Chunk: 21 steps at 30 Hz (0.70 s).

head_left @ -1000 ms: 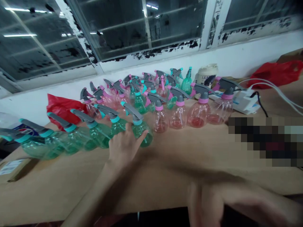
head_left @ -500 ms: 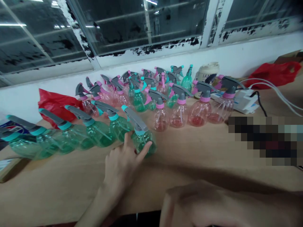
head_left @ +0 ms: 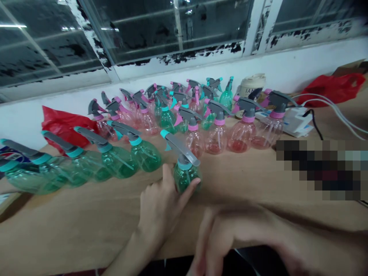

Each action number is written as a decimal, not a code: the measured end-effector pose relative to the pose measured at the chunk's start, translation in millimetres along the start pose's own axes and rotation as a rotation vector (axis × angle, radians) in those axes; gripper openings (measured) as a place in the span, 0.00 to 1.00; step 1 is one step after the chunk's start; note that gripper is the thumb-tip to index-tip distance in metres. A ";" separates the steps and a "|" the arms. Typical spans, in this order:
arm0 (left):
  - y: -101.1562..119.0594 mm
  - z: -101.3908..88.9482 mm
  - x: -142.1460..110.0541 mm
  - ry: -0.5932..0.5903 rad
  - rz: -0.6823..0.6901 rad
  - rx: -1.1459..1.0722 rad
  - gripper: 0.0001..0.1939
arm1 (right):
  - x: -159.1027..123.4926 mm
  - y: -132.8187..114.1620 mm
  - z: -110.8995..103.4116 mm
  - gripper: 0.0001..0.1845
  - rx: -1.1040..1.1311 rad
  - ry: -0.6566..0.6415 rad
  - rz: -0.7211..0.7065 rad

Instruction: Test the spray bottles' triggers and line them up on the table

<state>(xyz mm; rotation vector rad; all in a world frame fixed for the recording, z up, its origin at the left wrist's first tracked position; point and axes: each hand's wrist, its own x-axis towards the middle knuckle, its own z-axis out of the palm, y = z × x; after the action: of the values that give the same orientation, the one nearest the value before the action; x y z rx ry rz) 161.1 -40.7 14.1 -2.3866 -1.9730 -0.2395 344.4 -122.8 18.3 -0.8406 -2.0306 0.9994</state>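
My left hand (head_left: pixel 162 203) is wrapped round a green spray bottle (head_left: pixel 186 172) with a turquoise collar and a grey trigger head, its thumb across the front. This bottle stands apart from the row of green spray bottles (head_left: pixel 119 163) on the left. Below and to the right hovers my right hand (head_left: pixel 215 230), slightly blurred, with loose fingers hanging down past the table's front edge. Its fingertips run out of the frame, and nothing shows in it. Behind the held bottle stands a row of pink spray bottles (head_left: pixel 216 140).
More pink and green spray bottles (head_left: pixel 148 120) crowd the back by the window wall. Red plastic bags (head_left: pixel 67 128) lie left and far right. A lidded cup (head_left: pixel 253 86) and a white adapter with cables (head_left: pixel 297 120) are at the right. A pixelated patch covers part of the table.
My left hand has moved right with the green spray bottle, away from the green row and towards the pink bottles. My right hand has shifted slightly, its fingers showing more.
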 end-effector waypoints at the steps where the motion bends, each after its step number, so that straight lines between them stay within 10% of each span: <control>1: 1.9 0.1 -0.1 -0.008 0.003 -0.012 0.26 | 11.1 -5.6 -12.8 0.18 0.136 -0.130 -0.051; 5: 9.7 -0.6 1.0 -0.044 -0.008 -0.041 0.26 | 30.2 -5.6 -35.9 0.14 0.347 0.120 0.079; 11: 18.9 5.5 3.2 0.011 0.043 -0.102 0.28 | 32.3 45.6 -40.7 0.11 0.013 0.496 0.195; 21: 35.1 15.4 6.4 0.032 0.197 -0.065 0.30 | 56.1 63.9 -48.0 0.35 -0.075 0.302 0.111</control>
<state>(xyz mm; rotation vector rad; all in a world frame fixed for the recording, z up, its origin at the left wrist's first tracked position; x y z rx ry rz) 198.1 -39.4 2.3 -2.5774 -1.7259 -0.3370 368.4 -29.3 3.5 -1.0840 -1.7877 0.8039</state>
